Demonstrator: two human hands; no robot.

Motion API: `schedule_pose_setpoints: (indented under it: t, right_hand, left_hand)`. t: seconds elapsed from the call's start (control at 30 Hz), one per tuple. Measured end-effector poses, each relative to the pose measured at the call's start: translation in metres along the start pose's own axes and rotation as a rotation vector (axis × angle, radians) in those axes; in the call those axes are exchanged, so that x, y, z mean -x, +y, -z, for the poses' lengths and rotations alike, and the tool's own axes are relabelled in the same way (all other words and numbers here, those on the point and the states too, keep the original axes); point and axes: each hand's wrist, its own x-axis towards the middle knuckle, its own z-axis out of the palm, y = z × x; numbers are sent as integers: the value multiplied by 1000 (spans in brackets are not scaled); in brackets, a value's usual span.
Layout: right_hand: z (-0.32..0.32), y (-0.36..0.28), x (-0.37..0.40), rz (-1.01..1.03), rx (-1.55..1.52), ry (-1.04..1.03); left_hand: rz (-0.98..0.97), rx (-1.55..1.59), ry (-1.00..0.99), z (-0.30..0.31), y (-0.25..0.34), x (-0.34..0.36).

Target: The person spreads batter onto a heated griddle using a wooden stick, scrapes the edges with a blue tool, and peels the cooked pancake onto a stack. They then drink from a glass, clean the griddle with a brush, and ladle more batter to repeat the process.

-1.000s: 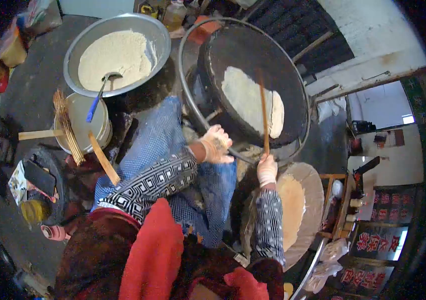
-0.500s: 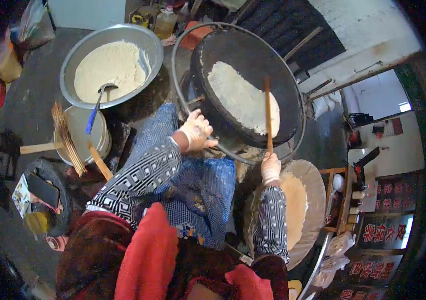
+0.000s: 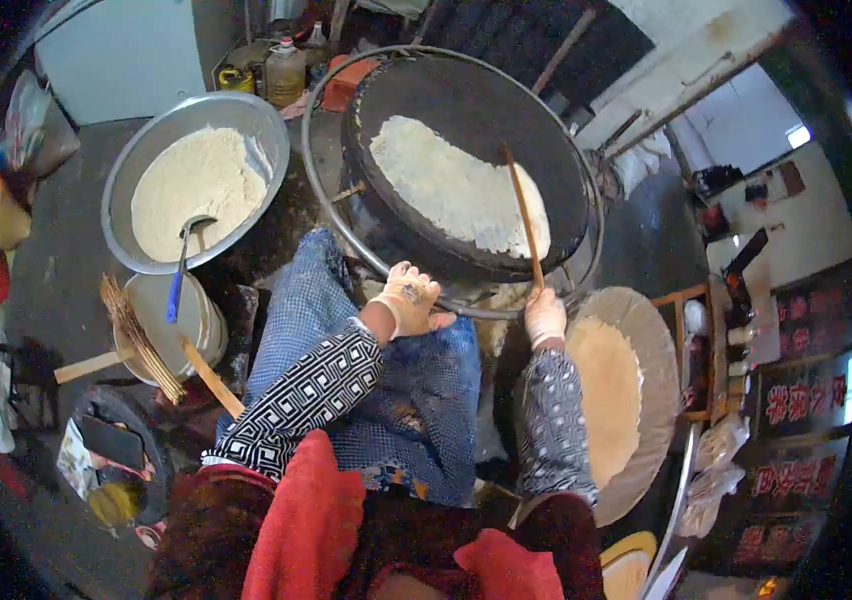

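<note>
My right hand (image 3: pixel 546 317), in a pale glove, is closed round the lower end of a thin wooden spreader (image 3: pixel 523 215). The blade lies across the right part of a pale batter sheet (image 3: pixel 446 185) on a round dark griddle (image 3: pixel 436 85). A metal ring (image 3: pixel 317 185) encircles the griddle. My left hand (image 3: pixel 409 300), gloved too, is curled over the near side of this ring, fingers above it and thumb below; part of its grip is hidden. To the left stands a metal basin (image 3: pixel 118 190) of thick batter (image 3: pixel 196 190) with a blue-handled ladle (image 3: pixel 177 285) in it.
Under my right forearm lies a tan flatbread (image 3: pixel 601 400) on a round tray (image 3: pixel 658 420). A bucket (image 3: pixel 208 325) with a twig brush (image 3: pixel 136 330) stands left of my knee. A phone (image 3: pixel 112 442) rests on a dark stool. Oil bottles (image 3: pixel 286 72) stand behind the basin.
The view has shifted, so the basin and griddle sit further left. The spreader has tilted and its tip lies further left in view. Both hands keep their places at the griddle's near side.
</note>
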Motion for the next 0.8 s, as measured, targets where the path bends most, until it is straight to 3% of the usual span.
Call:
schedule_pose_setpoints:
  t: [0.13, 0.17, 0.2, 0.27, 0.33, 0.37, 0.4, 0.47, 0.5, 0.53, 0.6, 0.67, 0.73, 0.8]
  right_hand:
    - [11, -22, 11, 114, 4, 40]
    - [20, -24, 20, 135, -1, -240]
    - [3, -6, 20, 113, -24, -255]
    - [-40, 36, 14, -131, -801, -226]
    - [0, 18, 3, -42, -91, -76]
    - [29, -3, 3, -47, -146, -115]
    - [27, -2, 5, 130, -158, -106]
    - [20, -9, 11, 89, -88, -247]
    - [23, -15, 19, -56, -108, -202]
    - [4, -6, 11, -134, -318, -162]
    - [7, -12, -2, -118, -206, -146]
    - [17, -27, 7, -69, -177, -119]
    - [0, -30, 32, 136, -145, -89]
    - [-2, -25, 35, 88, -122, -187]
  left_hand:
    - [-14, -70, 19, 1, -13, 5]
    - [-8, -92, 38, 2, -15, 5]
    - [-4, -114, 53, 3, -16, 7]
    - [-18, -161, 114, -3, -24, 6]
    - [-31, -187, 208, -9, -34, 6]
    - [-81, -152, 274, -14, -42, 6]
    - [-132, -110, 348, -17, -52, 7]
    - [-132, -127, 416, -17, -63, 8]
    - [-120, -119, 391, -14, -67, 8]
    - [-109, -104, 357, -11, -78, 8]
    - [-30, -185, 218, 1, -82, 9]
    - [-47, -285, 242, 9, -70, 10]
    - [155, -300, -44, 26, -28, 8]
    - [59, -163, -12, 6, -2, 1]
